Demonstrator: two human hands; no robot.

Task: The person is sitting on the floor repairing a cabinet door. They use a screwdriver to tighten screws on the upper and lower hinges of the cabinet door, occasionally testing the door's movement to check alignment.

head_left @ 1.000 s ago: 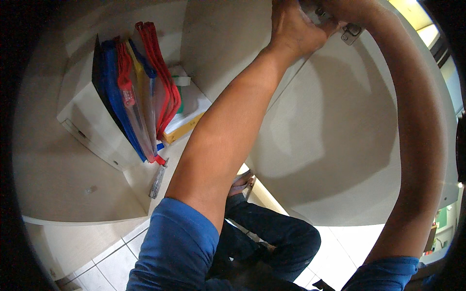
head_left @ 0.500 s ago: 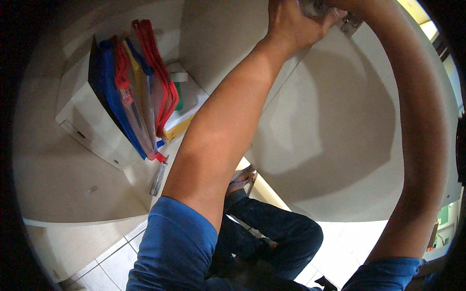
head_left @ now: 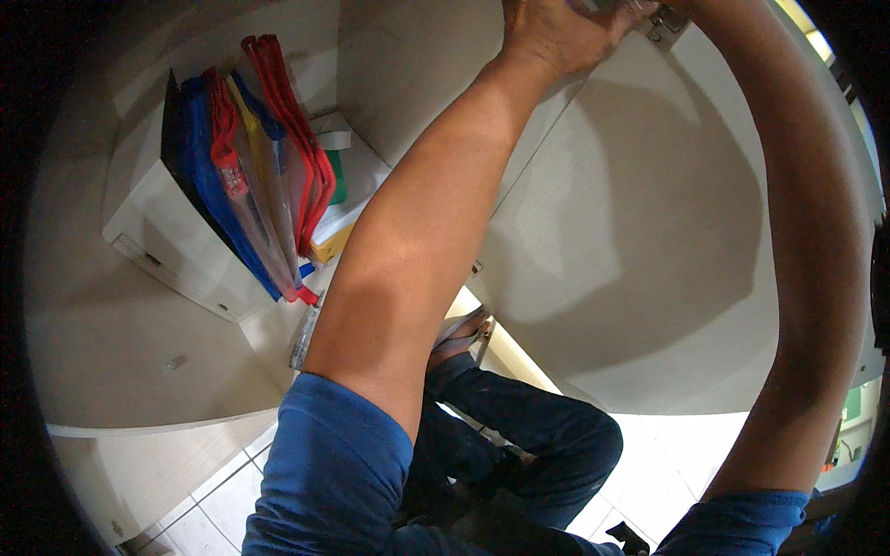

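Both my arms reach up to the top edge of the view, beside a pale cabinet door. My left hand is bent there, its thumb stretched toward a metal hinge on the door. Its fingers curl around a greyish thing cut off by the frame, which I cannot make out. My right hand is almost wholly past the top edge, close to the hinge; its fingers do not show.
Left inside the cabinet stand zip pouches in red, blue and yellow, next to a white box. A paper stack lies behind them. Below are my crossed legs and a white tiled floor. A lit room shows at far right.
The view has shifted slightly, and my left hand sits a little higher and further left. More of the hinge shows. The pouches and box have stayed in place.
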